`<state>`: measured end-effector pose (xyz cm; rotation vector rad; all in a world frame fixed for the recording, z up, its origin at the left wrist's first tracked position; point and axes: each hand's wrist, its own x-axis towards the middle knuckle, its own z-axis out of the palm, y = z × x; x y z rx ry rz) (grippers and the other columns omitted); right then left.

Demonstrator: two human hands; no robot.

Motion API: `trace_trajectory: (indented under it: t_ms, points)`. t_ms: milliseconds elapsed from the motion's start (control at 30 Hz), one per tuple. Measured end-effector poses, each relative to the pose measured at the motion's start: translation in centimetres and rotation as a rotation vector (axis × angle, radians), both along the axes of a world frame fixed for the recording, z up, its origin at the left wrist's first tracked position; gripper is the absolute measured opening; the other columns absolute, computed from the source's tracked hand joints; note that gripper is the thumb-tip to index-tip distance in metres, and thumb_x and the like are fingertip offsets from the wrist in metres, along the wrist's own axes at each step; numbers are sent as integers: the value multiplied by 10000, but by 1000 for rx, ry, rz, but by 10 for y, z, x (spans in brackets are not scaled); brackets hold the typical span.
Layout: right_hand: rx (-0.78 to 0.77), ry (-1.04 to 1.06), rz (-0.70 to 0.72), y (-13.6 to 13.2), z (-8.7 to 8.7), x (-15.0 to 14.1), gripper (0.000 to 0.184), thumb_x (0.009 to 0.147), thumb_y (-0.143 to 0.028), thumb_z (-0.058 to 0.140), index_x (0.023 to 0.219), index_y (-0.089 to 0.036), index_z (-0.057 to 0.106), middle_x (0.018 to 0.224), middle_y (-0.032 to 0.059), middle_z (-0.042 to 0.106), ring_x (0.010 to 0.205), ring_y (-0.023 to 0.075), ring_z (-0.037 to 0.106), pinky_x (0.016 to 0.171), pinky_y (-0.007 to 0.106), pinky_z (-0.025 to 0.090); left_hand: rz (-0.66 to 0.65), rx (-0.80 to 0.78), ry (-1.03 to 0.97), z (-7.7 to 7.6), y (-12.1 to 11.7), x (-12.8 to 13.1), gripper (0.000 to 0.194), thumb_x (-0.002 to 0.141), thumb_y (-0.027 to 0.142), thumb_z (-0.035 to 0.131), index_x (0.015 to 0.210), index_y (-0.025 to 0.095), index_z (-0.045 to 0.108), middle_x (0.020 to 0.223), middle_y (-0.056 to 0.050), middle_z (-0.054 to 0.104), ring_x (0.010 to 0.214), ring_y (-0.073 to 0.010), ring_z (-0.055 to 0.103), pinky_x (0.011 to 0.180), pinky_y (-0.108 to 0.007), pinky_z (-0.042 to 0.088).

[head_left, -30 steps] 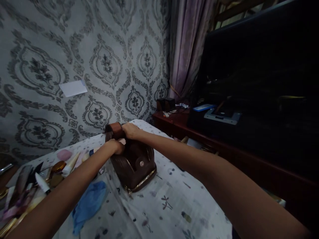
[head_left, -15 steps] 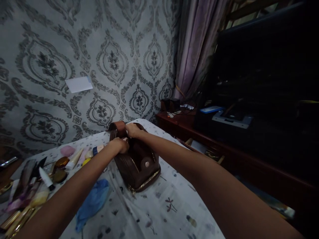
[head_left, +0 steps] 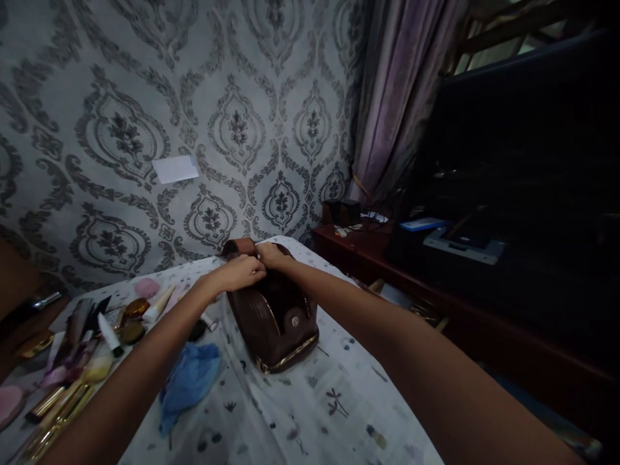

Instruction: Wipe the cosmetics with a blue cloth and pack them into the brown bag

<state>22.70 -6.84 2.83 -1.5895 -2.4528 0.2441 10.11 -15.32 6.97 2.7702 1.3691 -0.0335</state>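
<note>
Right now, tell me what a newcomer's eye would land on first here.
Most likely the open brown bag in the middle of the bed-like patterned white cloth, with the left hand and right hand at its far end. Next, the bold grey wallpaper behind it, then the crumpled blue material and the jumble of cosmetics to the left.

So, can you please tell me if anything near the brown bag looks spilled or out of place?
I see no spill. The blue cloth looks slightly odd: it lies crumpled on the sheet, between the brown bag and the jumbled makeup items.
</note>
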Motion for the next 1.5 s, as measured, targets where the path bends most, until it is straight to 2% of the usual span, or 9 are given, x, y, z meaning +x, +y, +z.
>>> trace_trajectory:
  t_ms: [133, 267, 533, 733, 800, 900, 1033, 1167, 1500]
  points:
    - [-23, -22, -26, -2, 0, -2, 355, 948, -346, 612, 1254, -169, 582, 1257, 98, 603, 1077, 234, 626, 893, 440, 549, -15, 147, -398, -7, -35, -33, 348, 956, 291, 430, 1183, 196, 675, 1182, -84, 717, 1067, -217, 661, 974, -322, 478]
    - [-17, -31, -27, -6, 4, -3, 357, 947, -346, 615, 1256, -171, 581, 1253, 97, 603, 1072, 234, 628, 886, 431, 551, 49, 177, -613, -38, -77, -72, 404, 975, 391, 425, 1287, 218, 615, 1321, -93, 647, 1214, -241, 598, 1051, -367, 458]
    - [69, -21, -37, -24, 33, -5, 254, 925, -307, 620, 1093, -130, 692, 1104, 125, 706, 1065, 258, 655, 899, 349, 505, 181, 97, -473, -122, -152, -140, 457, 984, 459, 438, 1399, 295, 541, 1438, -79, 561, 1301, -270, 538, 1078, -387, 457]
    - [386, 217, 94, -92, 52, -23, 279, 963, -227, 461, 1107, -141, 684, 1138, 151, 676, 1066, 258, 621, 900, 351, 463, 138, 152, -268, -161, -187, -147, 480, 967, 483, 483, 1405, 296, 530, 1487, -95, 507, 1390, -307, 423, 1135, -505, 362]
    - [512, 426, 351, -123, 40, -36, 240, 945, -190, 468, 1054, -150, 678, 1080, 121, 668, 1032, 228, 607, 908, 335, 460, 156, 208, -267, -164, -188, -144, 408, 987, 423, 457, 1344, 265, 578, 1410, -110, 570, 1319, -287, 486, 1103, -496, 387]
    - [421, 507, 560, -159, 4, -62, 218, 945, -165, 461, 1014, -163, 667, 996, 95, 665, 981, 213, 604, 900, 328, 461, 242, 279, -351, -166, -184, -143, 296, 991, 346, 436, 1146, 227, 658, 1132, -108, 676, 1093, -253, 586, 977, -432, 467]
    - [123, 381, 373, -172, -52, -104, 208, 926, -177, 539, 1105, -187, 644, 1091, 73, 669, 994, 187, 614, 883, 281, 466, 481, 298, -611, -164, -183, -151, 237, 938, 386, 485, 977, 207, 635, 945, -83, 665, 918, -237, 597, 858, -373, 480]
    - [107, 326, 203, -166, -88, -136, 285, 904, -238, 585, 1171, -141, 602, 1206, 157, 619, 1133, 273, 555, 956, 378, 442, 633, 300, -731, -159, -188, -164, 259, 931, 424, 460, 841, 210, 574, 792, -17, 617, 758, -187, 570, 729, -303, 440]
    - [162, 282, 129, -157, -110, -159, 379, 867, -251, 615, 1222, -124, 574, 1220, 188, 587, 1144, 332, 504, 964, 438, 436, 787, 216, -1098, -155, -186, -172, 379, 910, 533, 454, 708, 213, 466, 594, 56, 445, 548, -122, 456, 532, -229, 358]
